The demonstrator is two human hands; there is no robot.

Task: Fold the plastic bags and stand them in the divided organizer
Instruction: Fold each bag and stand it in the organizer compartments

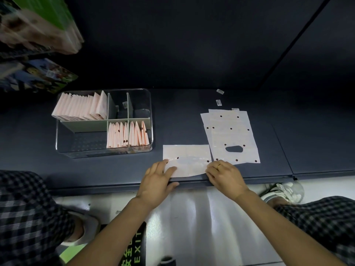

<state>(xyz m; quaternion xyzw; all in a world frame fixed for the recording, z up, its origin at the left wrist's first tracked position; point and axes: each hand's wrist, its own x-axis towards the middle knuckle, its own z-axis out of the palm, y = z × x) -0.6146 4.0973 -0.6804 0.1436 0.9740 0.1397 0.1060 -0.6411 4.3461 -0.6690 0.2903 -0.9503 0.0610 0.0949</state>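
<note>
Left hand [159, 177], fingers straight, pressing flat on near-left edge of bag [186, 160]. Right hand [224, 174], fingers loosely bent, touching bag's right edge; grip unclear. Bag lying half-folded at shelf [307, 143] front edge. Unfolded stack [230, 135] just beside, right. Organizer [104, 122] left, folded bags [127, 135] standing in three compartments.

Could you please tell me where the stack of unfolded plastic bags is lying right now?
In the head view, the stack of unfolded bags lies flat on the dark surface, right of the divided organizer and just beyond the right hand.
</note>
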